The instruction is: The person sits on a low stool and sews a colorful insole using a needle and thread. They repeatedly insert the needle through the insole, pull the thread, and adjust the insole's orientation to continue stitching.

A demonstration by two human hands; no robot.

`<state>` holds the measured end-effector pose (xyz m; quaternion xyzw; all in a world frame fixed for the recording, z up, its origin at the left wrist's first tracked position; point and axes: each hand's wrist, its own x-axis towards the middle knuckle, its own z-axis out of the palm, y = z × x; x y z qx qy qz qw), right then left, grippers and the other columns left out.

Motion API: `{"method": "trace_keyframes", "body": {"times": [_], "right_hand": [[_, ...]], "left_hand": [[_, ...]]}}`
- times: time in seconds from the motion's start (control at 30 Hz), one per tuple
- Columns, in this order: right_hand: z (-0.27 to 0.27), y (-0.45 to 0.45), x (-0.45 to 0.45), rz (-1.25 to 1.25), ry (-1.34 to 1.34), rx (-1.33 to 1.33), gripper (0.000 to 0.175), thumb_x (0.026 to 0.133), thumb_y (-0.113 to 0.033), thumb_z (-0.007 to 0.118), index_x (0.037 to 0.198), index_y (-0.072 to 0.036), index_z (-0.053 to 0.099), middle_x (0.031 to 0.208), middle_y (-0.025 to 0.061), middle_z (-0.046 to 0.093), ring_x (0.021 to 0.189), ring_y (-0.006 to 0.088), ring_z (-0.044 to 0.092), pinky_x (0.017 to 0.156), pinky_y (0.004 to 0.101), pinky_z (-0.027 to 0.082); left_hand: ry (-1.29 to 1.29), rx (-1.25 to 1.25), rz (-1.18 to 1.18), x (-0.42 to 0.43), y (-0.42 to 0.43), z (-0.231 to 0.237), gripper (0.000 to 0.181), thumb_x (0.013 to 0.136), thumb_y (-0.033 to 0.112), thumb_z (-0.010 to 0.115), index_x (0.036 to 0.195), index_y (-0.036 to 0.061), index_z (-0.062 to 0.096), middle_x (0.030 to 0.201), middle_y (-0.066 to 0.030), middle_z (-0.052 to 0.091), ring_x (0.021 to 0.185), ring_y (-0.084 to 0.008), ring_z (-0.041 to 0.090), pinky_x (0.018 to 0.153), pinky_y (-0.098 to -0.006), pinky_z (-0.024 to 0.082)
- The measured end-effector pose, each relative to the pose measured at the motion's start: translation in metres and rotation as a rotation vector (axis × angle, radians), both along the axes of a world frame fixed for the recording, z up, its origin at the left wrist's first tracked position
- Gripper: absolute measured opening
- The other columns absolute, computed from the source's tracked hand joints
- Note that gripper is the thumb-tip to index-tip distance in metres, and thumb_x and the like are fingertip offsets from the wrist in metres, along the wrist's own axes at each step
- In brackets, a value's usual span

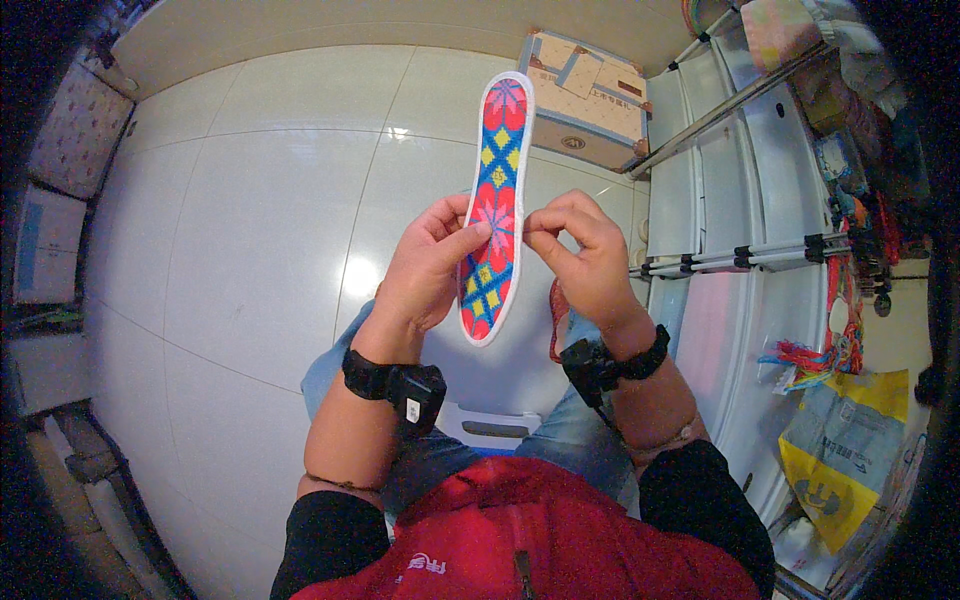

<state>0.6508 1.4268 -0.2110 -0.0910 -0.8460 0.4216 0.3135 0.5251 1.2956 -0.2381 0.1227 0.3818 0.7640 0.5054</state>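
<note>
A long embroidered insole (498, 180) with a white border stands lengthwise before me. Its patterned face shows red and pink flowers with yellow diamonds on blue. My left hand (427, 255) grips its left side, thumb on the face and fingers partly hidden behind. At the right border, the thumb and forefinger of my right hand (581, 251) are pinched together, touching the edge about halfway down. Whether a needle or thread is between those fingertips is too small to tell.
Beyond the insole, a printed cardboard box (589, 101) sits on the tiled floor (262, 210). White shelving (750, 172) with metal rails lines the right side. Colourful thread bundles (825, 352) hang there above a yellow and grey bag (847, 450). A white stool (491, 420) is between my knees.
</note>
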Motion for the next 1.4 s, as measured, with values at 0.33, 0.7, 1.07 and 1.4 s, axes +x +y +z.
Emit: {"method": "trace_keyframes", "body": {"times": [0.33,0.7,1.07,1.4], "right_hand": [[-0.012,0.006,-0.003,0.091,-0.082,-0.37,0.007,0.078,0.005,0.06,0.082,0.0,0.062,0.082,0.0062,0.058,0.077,0.0154,0.059,0.07,0.0261,0.047],[-0.009,0.007,-0.004,0.133,-0.099,-0.39,0.006,0.079,0.005,0.06,0.083,0.001,0.061,0.082,0.0065,0.056,0.079,0.0153,0.059,0.072,0.0266,0.047],[-0.008,0.007,-0.003,0.091,-0.101,-0.222,0.006,0.078,0.003,0.062,0.084,0.0,0.062,0.08,0.0052,0.056,0.076,0.0137,0.055,0.069,0.025,0.044],[0.003,-0.021,0.004,0.019,-0.049,-0.093,0.01,0.077,0.006,0.063,0.086,0.001,0.065,0.08,0.0049,0.056,0.067,0.0105,0.055,0.06,0.0235,0.047]], "left_hand": [[0.032,0.003,-0.023,-0.002,-0.002,0.006,0.029,0.083,0.002,0.063,0.109,-0.003,0.049,0.095,-0.0135,0.066,0.081,-0.0174,0.067,0.072,-0.0289,0.056],[0.055,-0.006,-0.031,-0.003,-0.001,0.011,0.04,0.077,0.005,0.068,0.113,-0.0012,0.051,0.096,-0.01,0.066,0.081,-0.0163,0.066,0.074,-0.0299,0.056],[0.027,0.061,-0.048,-0.003,0.002,-0.006,0.032,0.083,0.002,0.063,0.113,0.0018,0.05,0.095,-0.0081,0.066,0.083,-0.0141,0.065,0.073,-0.0268,0.053],[-0.289,0.259,-0.239,0.008,0.005,-0.018,0.059,0.088,0.025,0.047,0.139,-0.0006,0.031,0.112,-0.0175,0.059,0.099,-0.0246,0.06,0.082,-0.0332,0.049]]}}
